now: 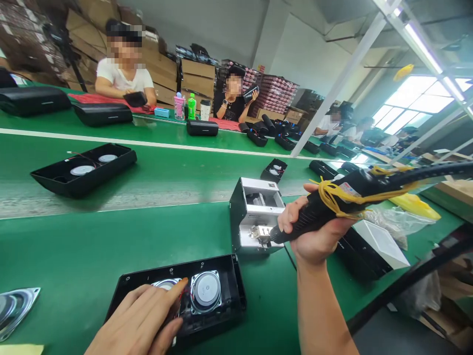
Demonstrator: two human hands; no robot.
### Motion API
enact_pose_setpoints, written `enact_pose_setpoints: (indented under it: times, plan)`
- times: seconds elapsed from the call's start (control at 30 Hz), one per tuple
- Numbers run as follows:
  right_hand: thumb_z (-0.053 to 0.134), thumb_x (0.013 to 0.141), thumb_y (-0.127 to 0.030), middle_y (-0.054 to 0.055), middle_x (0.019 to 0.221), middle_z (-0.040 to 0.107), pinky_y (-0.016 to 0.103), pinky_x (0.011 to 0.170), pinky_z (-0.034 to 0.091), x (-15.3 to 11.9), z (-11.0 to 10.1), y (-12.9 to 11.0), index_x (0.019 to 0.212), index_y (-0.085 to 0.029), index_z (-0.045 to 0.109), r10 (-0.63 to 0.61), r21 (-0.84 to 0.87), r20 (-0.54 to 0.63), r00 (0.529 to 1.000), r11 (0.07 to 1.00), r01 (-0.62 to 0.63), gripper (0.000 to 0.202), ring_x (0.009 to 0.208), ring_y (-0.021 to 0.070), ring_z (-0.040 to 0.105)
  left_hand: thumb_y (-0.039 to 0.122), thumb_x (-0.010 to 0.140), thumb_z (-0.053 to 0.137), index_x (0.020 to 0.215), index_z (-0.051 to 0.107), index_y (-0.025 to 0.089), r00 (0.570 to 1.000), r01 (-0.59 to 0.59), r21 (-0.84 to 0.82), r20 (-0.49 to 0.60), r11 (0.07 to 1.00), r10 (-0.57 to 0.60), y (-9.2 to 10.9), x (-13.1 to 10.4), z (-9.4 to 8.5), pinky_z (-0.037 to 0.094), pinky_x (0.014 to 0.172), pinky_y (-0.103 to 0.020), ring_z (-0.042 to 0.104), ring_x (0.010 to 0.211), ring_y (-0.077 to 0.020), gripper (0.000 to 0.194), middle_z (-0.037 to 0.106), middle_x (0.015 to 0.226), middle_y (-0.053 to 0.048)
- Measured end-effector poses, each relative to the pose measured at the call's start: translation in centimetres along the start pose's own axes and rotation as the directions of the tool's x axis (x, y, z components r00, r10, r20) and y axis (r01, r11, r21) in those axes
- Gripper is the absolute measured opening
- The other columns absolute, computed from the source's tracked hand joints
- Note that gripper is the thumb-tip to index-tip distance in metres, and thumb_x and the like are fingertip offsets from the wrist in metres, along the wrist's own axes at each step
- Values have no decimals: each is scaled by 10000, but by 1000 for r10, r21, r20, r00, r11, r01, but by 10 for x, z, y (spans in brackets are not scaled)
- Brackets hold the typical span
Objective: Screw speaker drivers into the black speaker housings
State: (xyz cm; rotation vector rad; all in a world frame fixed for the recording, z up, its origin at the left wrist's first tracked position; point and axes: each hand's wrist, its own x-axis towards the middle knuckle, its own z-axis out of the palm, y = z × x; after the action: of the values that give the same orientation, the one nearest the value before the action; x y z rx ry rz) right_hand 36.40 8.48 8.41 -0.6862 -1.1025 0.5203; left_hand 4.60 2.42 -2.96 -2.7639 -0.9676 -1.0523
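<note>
My right hand is wrapped round a black electric screwdriver tied with yellow cord. The screwdriver's tip is at the metal outlet of a silver and black screw feeder. Below it, a black speaker housing lies open side up on the green table, with two round speakers inside. The right speaker shows fully; the left one is partly covered by my left hand. That hand rests over the housing's left part, fingers apart, near thin red wires. Whether its fingertips touch the speaker cannot be told.
Another open housing sits on the belt at upper left. A loose speaker lies at the left edge. At right are a black and white box and plastic bags. Several people sit across the table.
</note>
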Motion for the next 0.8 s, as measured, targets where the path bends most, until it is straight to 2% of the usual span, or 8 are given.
enact_pose_setpoints:
  times: [0.1,0.17,0.27,0.37,0.47,0.6,0.7,0.8]
  plan:
    - [616,818,-866,-78,568,548,224,350,377,-4,2,-4,1149,-232,672,17,-20,17,1000,1000,-17,718,351,109,445,245,1043,540,1296,667,222,1000,1,88,28,996,-3,0,2,0,540,808,-352,708,839,-208,284,754,982,-45]
    - [616,813,-870,-76,571,553,222,345,380,-6,3,-9,1160,-234,683,39,-25,30,999,999,-39,728,351,107,445,191,1010,547,1209,714,262,998,12,126,56,992,-20,-2,-2,-2,523,790,-350,691,901,-224,269,729,999,-54]
    - [610,821,-867,-76,560,558,222,327,374,-9,5,-19,1178,-245,701,48,0,52,997,999,-48,724,332,104,428,176,993,547,1218,724,290,994,82,161,62,983,-94,-7,-8,-11,517,904,-403,645,1167,-290,308,693,1252,-98]
    - [612,840,-840,-77,544,557,225,302,360,-7,14,-30,1186,-257,714,27,66,84,996,997,-32,685,308,104,408,268,993,588,1245,721,306,987,112,208,91,972,-133,-15,-7,-23,522,962,-479,597,1289,-350,287,633,1429,-104]
    - [685,839,-767,-82,530,543,223,281,345,-6,36,-40,1173,-245,733,15,147,121,993,989,-33,621,295,96,391,254,951,635,1235,722,329,971,113,178,187,977,-147,-20,1,-31,548,964,-556,596,1322,-389,306,606,1501,-107]
    - [780,834,-660,-67,522,579,239,297,397,-11,75,-48,1098,-259,766,131,216,174,976,962,-168,481,317,114,447,215,898,714,1268,685,281,939,214,104,254,971,-234,-19,4,-33,553,990,-632,605,1327,-398,377,609,1507,-148]
    - [810,798,-668,-69,518,598,257,300,418,-18,97,-41,1058,-279,754,173,241,199,965,945,-219,472,319,131,464,241,889,769,1248,680,307,893,304,39,337,952,-299,-17,1,-34,550,1013,-635,588,1355,-380,377,609,1515,-111]
    - [709,824,-765,-86,514,557,240,289,380,-24,111,-22,1095,-274,711,175,249,196,965,943,-221,561,309,118,422,244,877,804,1292,662,340,831,395,-4,427,919,-356,-18,1,-35,546,1038,-611,545,1404,-362,449,562,1566,-80]
